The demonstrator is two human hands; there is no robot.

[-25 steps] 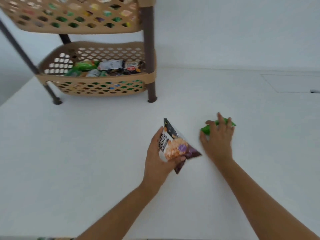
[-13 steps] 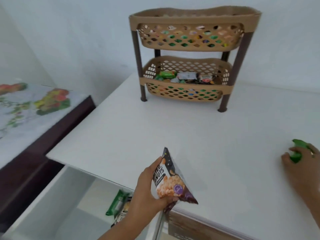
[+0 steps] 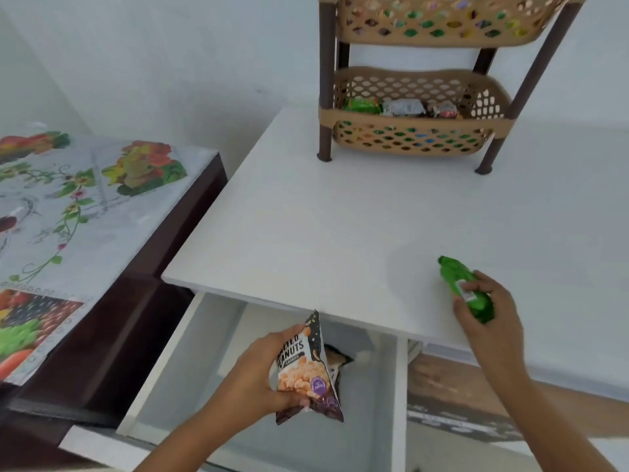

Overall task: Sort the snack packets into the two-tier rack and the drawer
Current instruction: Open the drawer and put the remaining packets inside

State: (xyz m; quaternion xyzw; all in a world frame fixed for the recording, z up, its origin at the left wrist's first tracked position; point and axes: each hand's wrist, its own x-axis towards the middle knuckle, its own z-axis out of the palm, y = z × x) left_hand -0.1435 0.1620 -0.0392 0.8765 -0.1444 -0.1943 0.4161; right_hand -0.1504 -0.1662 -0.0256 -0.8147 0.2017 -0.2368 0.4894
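Since half a second ago the view has swung down, so the open white drawer (image 3: 211, 386) now fills the lower middle. White walls back a white table (image 3: 340, 233); left of it stands a dark cabinet under a fruit-print cloth (image 3: 78, 212). At the table's back sits the tan two-tier rack (image 3: 415, 127), packets in both tiers. Over the drawer, the left hand (image 3: 258, 379) grips a peanut packet (image 3: 306, 373). Above the table's front edge, the right hand (image 3: 490, 318) grasps a green packet (image 3: 466, 287).
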